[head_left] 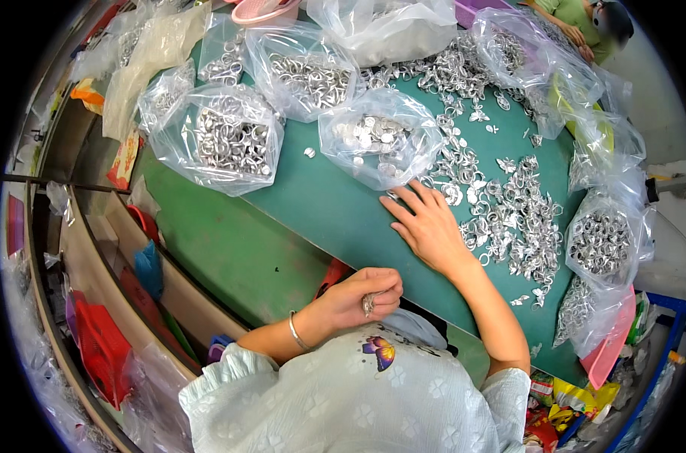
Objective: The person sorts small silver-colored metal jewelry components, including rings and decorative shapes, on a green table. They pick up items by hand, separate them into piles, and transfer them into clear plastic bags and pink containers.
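Note:
My left hand [358, 297] is closed in front of my chest, below the table's near edge. A small glinting metal bit shows at its fingers; whether it is held there or worn as a ring I cannot tell. Over the green tabletop [312, 219], my right hand [432, 232] is stretched out with its fingers apart. Its fingertips come close to the lower edge of a clear plastic bag [388, 140] holding round silvery pieces. Right beside that hand lies a loose heap of small silver ring-like metal pieces [516, 219], some with leaf or flower shapes.
More clear bags of silvery pieces stand at the left [237, 143], far middle [312, 79] and right [603, 240]. A pink basket [613, 343] sits at the right edge, a red basket [105, 351] at lower left. Another person [581, 26] works at the far right.

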The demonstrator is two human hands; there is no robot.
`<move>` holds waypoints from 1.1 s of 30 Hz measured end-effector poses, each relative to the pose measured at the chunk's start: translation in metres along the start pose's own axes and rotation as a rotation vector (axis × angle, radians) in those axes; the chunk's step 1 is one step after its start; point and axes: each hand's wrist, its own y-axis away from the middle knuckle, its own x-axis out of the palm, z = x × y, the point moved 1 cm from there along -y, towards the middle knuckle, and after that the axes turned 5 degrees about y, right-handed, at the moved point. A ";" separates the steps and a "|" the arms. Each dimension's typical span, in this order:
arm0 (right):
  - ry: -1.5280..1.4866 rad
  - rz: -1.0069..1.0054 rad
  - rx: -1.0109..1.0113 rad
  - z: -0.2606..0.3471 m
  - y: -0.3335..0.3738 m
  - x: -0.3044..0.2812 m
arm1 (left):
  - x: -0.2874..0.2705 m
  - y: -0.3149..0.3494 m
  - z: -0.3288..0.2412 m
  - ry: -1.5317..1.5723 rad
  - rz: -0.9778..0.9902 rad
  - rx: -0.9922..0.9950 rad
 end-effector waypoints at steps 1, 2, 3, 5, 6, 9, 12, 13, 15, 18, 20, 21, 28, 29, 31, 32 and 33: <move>0.041 0.021 0.007 -0.002 0.000 0.003 | 0.000 0.003 -0.001 0.016 -0.009 0.022; 0.116 0.017 0.048 -0.007 0.006 0.002 | -0.003 0.005 -0.003 0.035 -0.016 0.043; 0.196 0.019 0.087 -0.016 0.019 -0.004 | -0.004 0.007 -0.004 0.060 -0.016 0.065; 0.307 0.025 0.171 -0.032 0.048 -0.016 | 0.000 0.008 -0.008 0.076 -0.157 0.077; 0.337 0.029 0.205 -0.038 0.060 -0.022 | 0.001 0.008 -0.008 0.088 -0.227 0.093; 0.388 -0.007 0.270 -0.050 0.084 -0.041 | 0.001 0.003 -0.009 0.075 -0.169 0.077; 0.325 -0.159 0.399 -0.055 0.089 -0.055 | 0.002 -0.003 -0.010 0.024 -0.136 0.044; 0.289 -0.257 0.433 -0.058 0.082 -0.055 | 0.005 -0.007 -0.009 0.047 -0.169 0.058; 0.190 -0.359 0.460 -0.057 0.060 -0.051 | 0.015 -0.018 -0.006 0.086 -0.242 0.079; 0.215 -0.364 0.415 -0.057 0.018 -0.038 | 0.028 -0.040 -0.006 0.217 -0.303 0.001; 0.332 -0.238 0.394 -0.070 0.009 -0.027 | 0.020 -0.050 -0.002 0.340 -0.175 0.015; 0.300 -0.254 0.414 -0.070 0.011 -0.030 | 0.017 -0.053 -0.003 0.402 -0.108 0.022; -0.371 -0.014 0.494 -0.020 0.040 -0.070 | 0.019 -0.068 -0.007 0.247 -0.129 0.174; -0.407 -0.002 0.484 -0.024 0.041 -0.068 | 0.021 -0.073 -0.007 0.214 -0.157 0.159; -0.447 -0.205 0.615 -0.036 0.043 -0.067 | 0.027 -0.077 -0.009 0.138 -0.197 0.142; -0.468 -0.307 0.677 -0.043 0.043 -0.067 | 0.030 -0.078 -0.010 0.096 -0.212 0.143; -0.384 -0.312 0.734 -0.049 0.043 -0.068 | 0.031 -0.078 -0.011 0.053 -0.226 0.144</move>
